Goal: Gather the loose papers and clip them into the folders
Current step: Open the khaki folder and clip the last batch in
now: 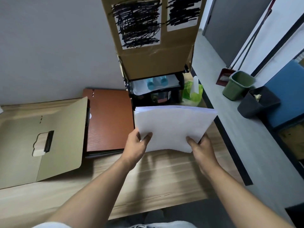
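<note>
Papers [174,127] gathered into one stack, left hand [136,143] and right hand [201,147] each pinching a near corner; tan folder [41,142] lies open, nothing clipped yet.

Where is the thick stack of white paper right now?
Head view: the white paper stack is right of centre, gripped by the left hand and right hand above the wooden desk, beside the reddish-brown ribbed folder.

Just one cam here, head-mounted and wide-angle. It sits close above the bench's [164,178] near edge, looking steeply down and forward across it to the wall [49,46] behind.
</note>
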Demonstrator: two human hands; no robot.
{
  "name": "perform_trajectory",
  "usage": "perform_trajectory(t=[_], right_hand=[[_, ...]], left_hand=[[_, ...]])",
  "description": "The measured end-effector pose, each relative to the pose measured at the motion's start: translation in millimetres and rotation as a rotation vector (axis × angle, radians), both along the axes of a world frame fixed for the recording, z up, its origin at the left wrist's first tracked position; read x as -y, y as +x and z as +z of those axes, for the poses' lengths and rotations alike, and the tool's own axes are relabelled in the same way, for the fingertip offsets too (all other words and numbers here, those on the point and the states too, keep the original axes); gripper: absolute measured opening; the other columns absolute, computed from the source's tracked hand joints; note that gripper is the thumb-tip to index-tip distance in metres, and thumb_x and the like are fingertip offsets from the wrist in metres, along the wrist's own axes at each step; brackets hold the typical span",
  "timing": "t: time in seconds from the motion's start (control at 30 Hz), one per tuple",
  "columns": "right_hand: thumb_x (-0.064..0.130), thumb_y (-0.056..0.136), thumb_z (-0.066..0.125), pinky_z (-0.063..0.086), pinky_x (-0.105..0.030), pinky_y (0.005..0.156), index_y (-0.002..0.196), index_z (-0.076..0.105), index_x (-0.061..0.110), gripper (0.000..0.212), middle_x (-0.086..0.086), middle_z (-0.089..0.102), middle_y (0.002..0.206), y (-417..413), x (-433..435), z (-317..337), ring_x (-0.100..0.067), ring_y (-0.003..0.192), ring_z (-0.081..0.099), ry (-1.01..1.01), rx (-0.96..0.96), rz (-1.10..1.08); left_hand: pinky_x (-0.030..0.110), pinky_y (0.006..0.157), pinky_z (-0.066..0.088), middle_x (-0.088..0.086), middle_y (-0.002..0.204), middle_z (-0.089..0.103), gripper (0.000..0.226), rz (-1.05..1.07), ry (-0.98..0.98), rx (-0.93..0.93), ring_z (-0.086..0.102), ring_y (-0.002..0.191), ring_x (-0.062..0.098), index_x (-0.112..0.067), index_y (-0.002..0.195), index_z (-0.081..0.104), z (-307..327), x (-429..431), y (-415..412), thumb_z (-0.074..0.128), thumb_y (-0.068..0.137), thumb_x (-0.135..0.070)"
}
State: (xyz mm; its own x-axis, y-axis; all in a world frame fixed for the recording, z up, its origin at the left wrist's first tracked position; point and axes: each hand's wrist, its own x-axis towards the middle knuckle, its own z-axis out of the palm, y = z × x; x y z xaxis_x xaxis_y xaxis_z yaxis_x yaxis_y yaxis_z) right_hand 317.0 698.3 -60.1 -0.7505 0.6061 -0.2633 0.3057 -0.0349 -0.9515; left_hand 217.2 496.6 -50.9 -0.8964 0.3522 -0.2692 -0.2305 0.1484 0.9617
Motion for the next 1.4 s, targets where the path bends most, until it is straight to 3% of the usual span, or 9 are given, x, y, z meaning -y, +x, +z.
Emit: perform_trajectory(t=[0.17, 0.43, 0.57, 0.7, 0.83, 0.93, 1.07, 1.23, 1.4], right_hand=[[0.006, 0.097, 0.058, 0.055, -0.032, 0.088, 0.117, 0.065, 0.026, 0.029, 0.014, 0.074, 0.106, -16, 8, 14, -0.008, 0.100, 0.070, 0.097, 0.053, 0.097], [0.006, 0.095, 0.063, 0.059, -0.028, 0.075, 0.127, 0.056, 0.033, 0.043, 0.012, 0.074, 0.116, -69, 100, 43, -0.009, 0.098, 0.074, -0.153, 0.044, 0.468], [-0.001, 0.093, 0.056, 0.060, -0.038, 0.085, 0.133, 0.054, 0.035, 0.054, 0.013, 0.073, 0.120, -109, 164, 53, -0.013, 0.103, 0.073, -0.106, 0.084, 0.664], [0.010, 0.093, 0.060, 0.060, -0.040, 0.086, 0.129, 0.056, 0.033, 0.043, 0.012, 0.072, 0.119, -150, 227, 49, -0.014, 0.102, 0.073, -0.033, 0.189, 0.676], [0.008, 0.092, 0.058, 0.055, -0.036, 0.088, 0.131, 0.058, 0.030, 0.045, 0.013, 0.069, 0.121, -182, 280, 44, -0.014, 0.108, 0.067, 0.119, 0.276, 0.646], [0.004, 0.094, 0.055, 0.051, -0.031, 0.083, 0.131, 0.058, 0.027, 0.044, 0.012, 0.067, 0.121, -199, 308, 40, -0.014, 0.109, 0.064, 0.234, 0.282, 0.595], [0.003, 0.095, 0.055, 0.052, -0.038, 0.095, 0.130, 0.059, 0.027, 0.043, 0.009, 0.069, 0.121, -212, 330, 23, -0.018, 0.112, 0.065, 0.278, 0.338, 0.508], [0.004, 0.098, 0.051, 0.047, -0.023, 0.074, 0.127, 0.059, 0.030, 0.040, 0.016, 0.067, 0.111, -211, 339, 21, -0.010, 0.101, 0.064, 0.320, 0.380, 0.410], [0.004, 0.097, 0.051, 0.052, -0.031, 0.088, 0.124, 0.060, 0.037, 0.043, 0.020, 0.070, 0.114, -218, 348, 18, -0.006, 0.106, 0.066, 0.298, 0.371, 0.390]], left_hand=[[0.028, 0.090, 0.059, -0.003, 0.114, 0.078, 0.024, 0.034, 0.013, -0.027, 0.073, 0.104, 0.012, -0.019, 0.118, 0.070, 16, 24, -17, 0.062, 0.100, -0.005], [0.050, 0.093, 0.059, 0.007, 0.117, 0.078, 0.024, 0.179, 0.002, 0.175, 0.076, 0.104, 0.032, -0.015, 0.128, 0.062, 34, 141, -40, 0.056, 0.105, -0.013], [0.053, 0.094, 0.059, 0.009, 0.117, 0.077, 0.022, 0.303, -0.020, 0.237, 0.076, 0.105, 0.031, -0.010, 0.126, 0.062, 28, 210, -46, 0.054, 0.106, -0.014], [0.036, 0.083, 0.064, 0.005, 0.116, 0.078, 0.022, 0.317, 0.010, 0.257, 0.077, 0.101, 0.023, -0.012, 0.126, 0.062, 16, 273, -65, 0.051, 0.108, -0.014], [0.051, 0.097, 0.058, 0.006, 0.121, 0.076, 0.024, 0.263, 0.060, 0.319, 0.074, 0.109, 0.029, -0.014, 0.129, 0.062, -6, 324, -99, 0.053, 0.107, -0.016], [0.046, 0.092, 0.061, 0.005, 0.115, 0.078, 0.023, 0.234, 0.032, 0.338, 0.076, 0.103, 0.028, -0.009, 0.120, 0.066, -30, 352, -128, 0.061, 0.103, -0.024], [0.027, 0.062, 0.049, 0.007, 0.092, 0.070, 0.023, 0.419, -0.086, 0.374, 0.063, 0.073, 0.021, -0.010, 0.097, 0.066, -65, 382, -168, 0.066, 0.098, -0.033], [0.028, 0.081, 0.047, 0.008, 0.114, 0.068, 0.042, 0.205, -0.559, 0.201, 0.066, 0.100, 0.024, -0.013, 0.124, 0.061, -95, 388, -195, 0.076, 0.087, -0.028], [0.033, 0.072, 0.048, 0.006, 0.105, 0.069, 0.035, 0.141, -0.777, 0.035, 0.065, 0.091, 0.027, -0.016, 0.115, 0.062, -96, 384, -201, 0.070, 0.090, -0.038]])
